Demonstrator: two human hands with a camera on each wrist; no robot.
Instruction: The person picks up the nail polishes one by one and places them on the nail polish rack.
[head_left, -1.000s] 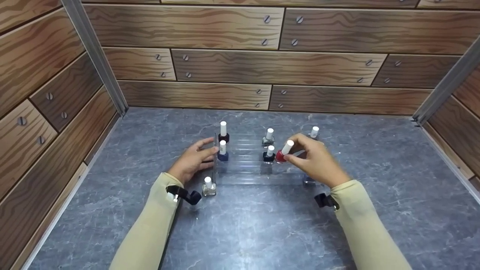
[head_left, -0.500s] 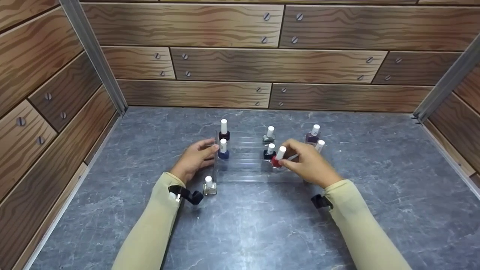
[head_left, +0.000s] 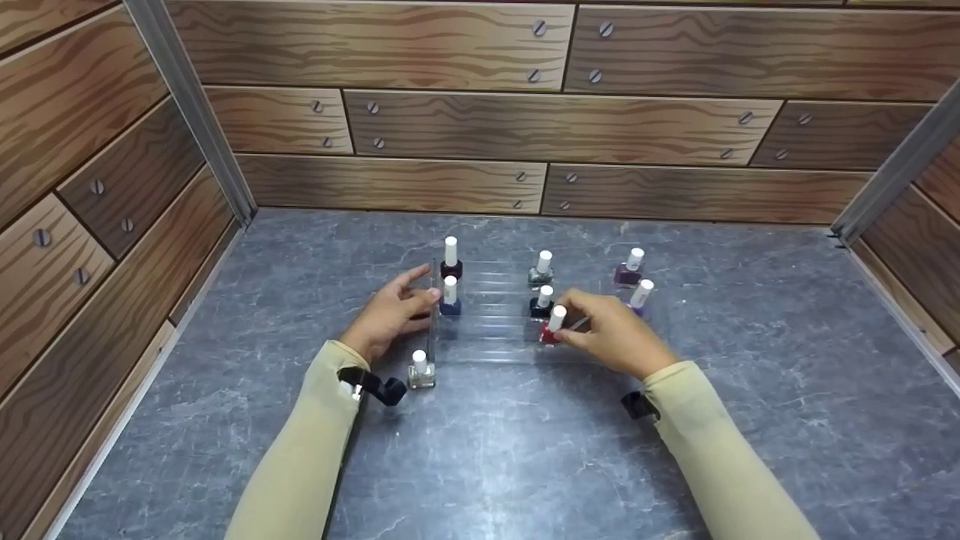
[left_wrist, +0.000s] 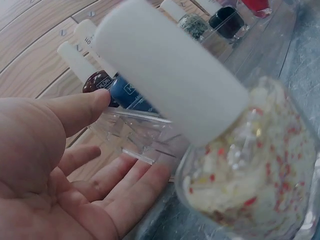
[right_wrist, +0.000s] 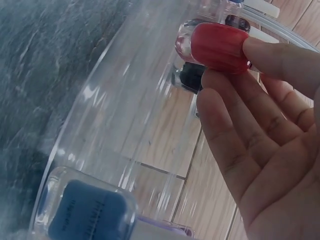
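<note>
My right hand (head_left: 611,330) pinches a red nail polish bottle (right_wrist: 220,47) with a white cap between thumb and fingers, over the front middle of a clear stepped rack (head_left: 487,352). Just behind it stands a black nail polish bottle (head_left: 541,306), with a silvery glitter bottle (head_left: 541,274) farther back. My left hand (head_left: 390,315) rests at the rack's left end, fingers extended along its clear side and thumb near the top edge. By that thumb are a blue bottle (left_wrist: 131,95) and a dark red bottle (left_wrist: 98,82), standing on the rack.
A glitter nail polish bottle (head_left: 421,373) stands on the grey marbled table (head_left: 480,465) off the rack's front left corner. At the right end are a dark purple bottle (head_left: 628,274), a violet bottle (head_left: 639,304) and a blue-grey bottle (right_wrist: 90,210). Wood-patterned walls (head_left: 450,127) surround the table.
My right hand has moved left and toward the front with the red nail polish bottle, uncovering the bottles at the right end. My left hand stays at the rack's left end.
</note>
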